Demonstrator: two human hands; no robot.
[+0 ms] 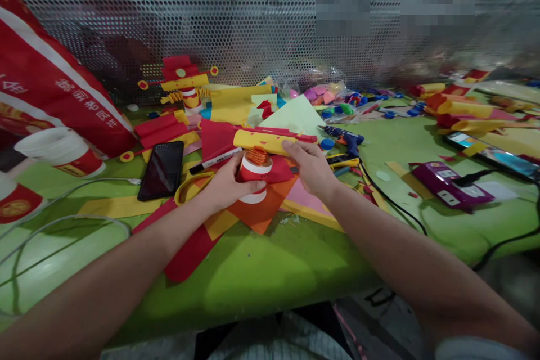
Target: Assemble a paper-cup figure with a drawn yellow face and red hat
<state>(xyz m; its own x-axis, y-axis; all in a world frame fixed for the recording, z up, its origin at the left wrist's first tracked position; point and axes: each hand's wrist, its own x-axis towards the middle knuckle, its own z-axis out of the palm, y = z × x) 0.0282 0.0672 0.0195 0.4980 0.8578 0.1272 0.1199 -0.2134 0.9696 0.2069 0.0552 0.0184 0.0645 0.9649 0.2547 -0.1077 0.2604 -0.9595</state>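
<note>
A small red and white paper cup [255, 175] stands on the coloured paper, with my left hand [230, 180] wrapped around its left side, thumb across the front. An orange accordion-folded paper strip [257, 156] sits at the cup's top. Just above it is a rolled yellow paper piece [261, 141] with red edging behind. My right hand [310, 166] pinches the right end of that yellow piece. Under the cup lie an orange sheet [262, 216] and red paper [194, 250]. A black and white marker [215, 161] rests left of the cup.
At left are a black phone [161, 171], stacked paper cups [63, 152] and a large red bag [54, 67]. A finished-looking paper figure [184, 87] stands behind. On the right are a blue glue gun [348, 138], its cord, and a purple power strip [451, 184].
</note>
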